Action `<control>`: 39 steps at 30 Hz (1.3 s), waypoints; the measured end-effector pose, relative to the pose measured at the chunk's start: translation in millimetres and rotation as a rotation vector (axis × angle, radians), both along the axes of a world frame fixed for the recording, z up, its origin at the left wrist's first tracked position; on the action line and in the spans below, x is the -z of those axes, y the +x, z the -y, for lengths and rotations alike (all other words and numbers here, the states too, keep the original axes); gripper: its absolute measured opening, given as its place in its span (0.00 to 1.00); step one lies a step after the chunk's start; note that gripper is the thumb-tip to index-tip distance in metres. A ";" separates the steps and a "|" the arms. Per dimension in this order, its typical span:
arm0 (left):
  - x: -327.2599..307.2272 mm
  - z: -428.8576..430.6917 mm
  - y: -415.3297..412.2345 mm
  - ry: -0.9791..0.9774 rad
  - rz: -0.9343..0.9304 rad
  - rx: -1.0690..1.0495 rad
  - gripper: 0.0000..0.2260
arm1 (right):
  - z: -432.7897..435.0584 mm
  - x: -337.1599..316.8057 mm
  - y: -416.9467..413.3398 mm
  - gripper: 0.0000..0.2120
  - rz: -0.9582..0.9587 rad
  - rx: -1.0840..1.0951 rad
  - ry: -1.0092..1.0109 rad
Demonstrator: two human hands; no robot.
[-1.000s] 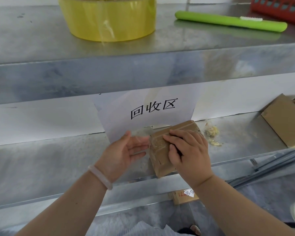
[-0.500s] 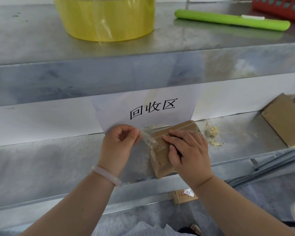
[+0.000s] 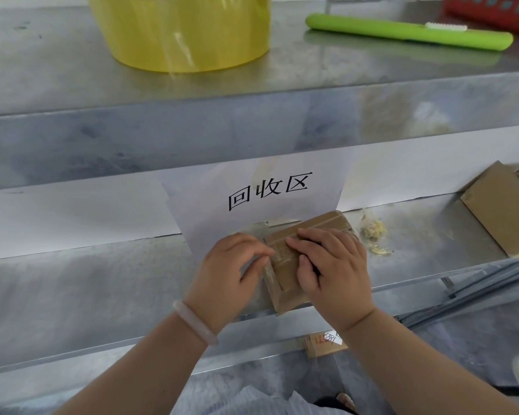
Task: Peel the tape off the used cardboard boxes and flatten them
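View from the head camera, looking down and forward. Nearest, both bare forearms reach in from the lower edge; the left wrist carries a pale bracelet [image 3: 195,323]. Below the shelf's front lip, between the arms, lies a small labelled carton [image 3: 327,344] bearing red handwriting. On the front edge of the metal lower shelf [image 3: 102,283] sits the small cardboard box [image 3: 285,277], the task's object, lying flat with its near end overhanging the lip. The left grip [image 3: 234,271], a bare hand with curled fingers, pinches the clear tape [image 3: 268,259] at the box's left edge; the film is nearly transparent and its extent cannot be traced. The right grip [image 3: 333,271] closes over the box from the right, fingertips bent onto its top face and thumb against its near face, holding it down on the shelf. Just beyond and to the right of the box, a small heap of crumpled tape scraps [image 3: 375,235] lies on the shelf. Behind the box, a white paper sign [image 3: 267,193] printed with 回收区 hangs from the edge above and reaches the shelf. At far right on the same shelf stands a larger cardboard box [image 3: 504,211], partly cut off by the frame. Farthest, on the upper metal worktop [image 3: 57,70], stand a large yellow tape roll [image 3: 180,31], a green utility knife [image 3: 408,32] lying well to its right, and the corner of a red basket [image 3: 492,10].
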State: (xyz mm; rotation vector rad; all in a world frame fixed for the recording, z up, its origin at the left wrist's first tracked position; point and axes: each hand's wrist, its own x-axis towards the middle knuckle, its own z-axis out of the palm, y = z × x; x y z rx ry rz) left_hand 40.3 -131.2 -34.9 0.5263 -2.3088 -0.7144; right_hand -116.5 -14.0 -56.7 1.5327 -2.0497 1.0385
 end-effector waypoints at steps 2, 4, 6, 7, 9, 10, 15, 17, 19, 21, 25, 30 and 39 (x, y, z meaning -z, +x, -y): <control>0.6 1.3 -3.5 0.133 -0.006 -0.019 0.06 | -0.5 -0.6 0.1 0.13 0.006 0.003 0.008; 1.7 3.5 -5.7 0.227 0.015 -0.033 0.10 | -0.6 -0.6 0.1 0.13 0.012 0.003 0.010; 1.7 7.8 -6.5 0.191 0.068 -0.014 0.08 | -0.2 -0.5 0.0 0.13 0.010 0.003 0.009; 0.8 10.0 -6.3 0.139 0.096 -0.002 0.06 | 0.1 -0.4 -0.1 0.13 0.008 0.002 0.009; -0.5 13.3 -7.2 0.065 0.133 0.018 0.05 | 0.5 -0.2 -0.7 0.13 0.007 -0.002 0.007; -1.2 13.7 -7.9 0.054 0.137 0.019 0.04 | 0.8 -0.2 -0.8 0.12 0.007 -0.002 0.008; -0.8 14.3 -10.1 0.113 0.071 -0.065 0.05 | 0.4 0.2 -0.8 0.13 0.014 -0.005 0.020; -0.8 17.2 -11.6 0.165 0.044 -0.097 0.04 | 0.6 -0.2 -1.1 0.13 0.015 -0.004 0.022; -1.3 17.7 -14.0 0.159 0.011 -0.149 0.05 | 0.8 -0.8 -1.0 0.13 0.018 0.000 0.020; -2.1 15.6 -15.2 0.093 0.011 -0.177 0.03 | 0.5 -1.3 -0.4 0.13 0.018 -0.004 0.019; -5.9 17.6 -8.7 -0.249 0.018 -0.069 0.07 | -0.5 -1.3 0.3 0.13 0.010 -0.003 0.011; -0.1 15.3 -0.1 -0.426 0.013 0.106 0.07 | -0.2 -1.3 1.2 0.13 0.001 0.006 -0.005; -4.9 1.6 -1.5 0.260 0.055 -0.006 0.11 | 0.7 -2.1 1.2 0.13 0.022 0.009 0.012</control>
